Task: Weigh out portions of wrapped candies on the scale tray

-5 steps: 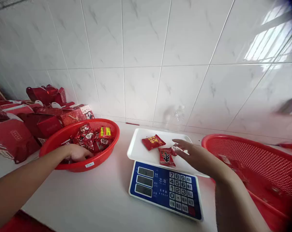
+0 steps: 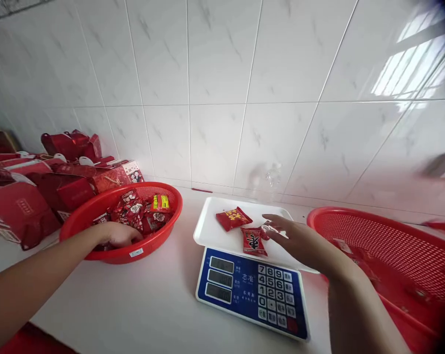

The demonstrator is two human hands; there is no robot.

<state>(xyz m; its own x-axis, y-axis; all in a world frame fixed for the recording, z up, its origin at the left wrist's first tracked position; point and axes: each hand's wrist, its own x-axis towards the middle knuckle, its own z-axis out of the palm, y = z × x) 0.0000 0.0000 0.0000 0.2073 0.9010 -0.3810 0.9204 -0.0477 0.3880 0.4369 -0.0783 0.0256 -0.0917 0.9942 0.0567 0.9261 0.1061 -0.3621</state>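
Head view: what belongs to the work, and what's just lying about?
Likely in use:
left hand, inside left red plastic basket
right hand, near shiny red packets
white rectangular plastic tray
blue-and-white electronic scale

Apparently lying about:
red cardboard boxes
clear plastic bottle
thin red stick

The scale (image 2: 250,295) stands on the desk (image 2: 163,307), bearing a tray (image 2: 210,236) behind its keypad (image 2: 277,296), with three packets (image 2: 234,219) on that tray and the person's right grip (image 2: 295,240) over its right part. Left of the scale sits one basket (image 2: 159,243), packets and the left grip (image 2: 124,235) inside, with boxes (image 2: 74,189) farther left of the scale. Right of the scale is another basket (image 2: 392,246), and behind the scale come a bottle (image 2: 274,176) and the wall (image 2: 218,137).
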